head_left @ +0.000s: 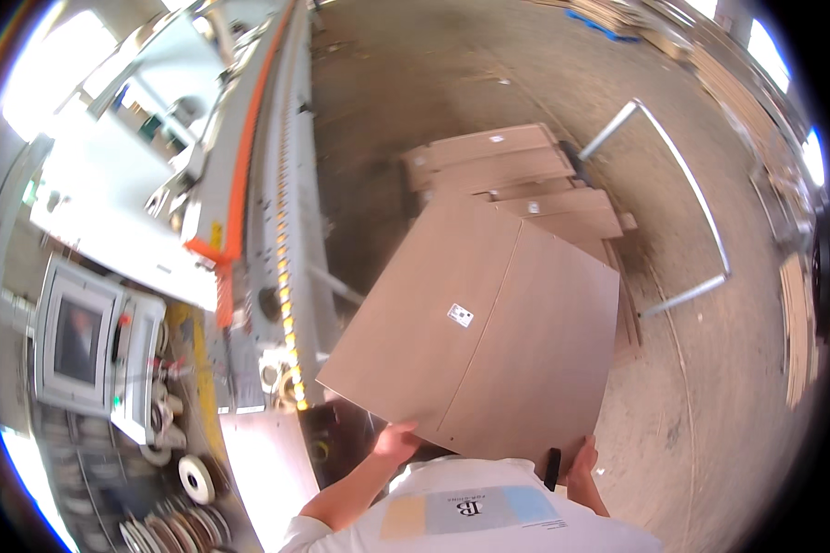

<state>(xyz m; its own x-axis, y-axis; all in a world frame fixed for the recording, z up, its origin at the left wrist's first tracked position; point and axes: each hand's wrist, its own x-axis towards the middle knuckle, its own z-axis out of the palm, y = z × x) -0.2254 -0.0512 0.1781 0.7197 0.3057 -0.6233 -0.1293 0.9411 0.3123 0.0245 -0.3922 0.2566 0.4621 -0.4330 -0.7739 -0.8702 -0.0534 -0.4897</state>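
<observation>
Panel (553, 341) directly ahead, between both hands; left hand (398, 442) grips near edge, right hand (581, 458) holds near right corner. Groove (480, 325) runs away, leaning right; long axis unclear. Stack (484, 149) beyond; left hand nearer machine (247, 157).

Large brown panel (415, 286), centre of the frame
It is turned slantwise, bearing one white label (461, 315) and a thin line (478, 334), perhaps a groove.

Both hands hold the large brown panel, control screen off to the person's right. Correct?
Wrong side: the head view shows the control screen off to the person's left. The left hand and right hand do hold the large brown panel.
</observation>
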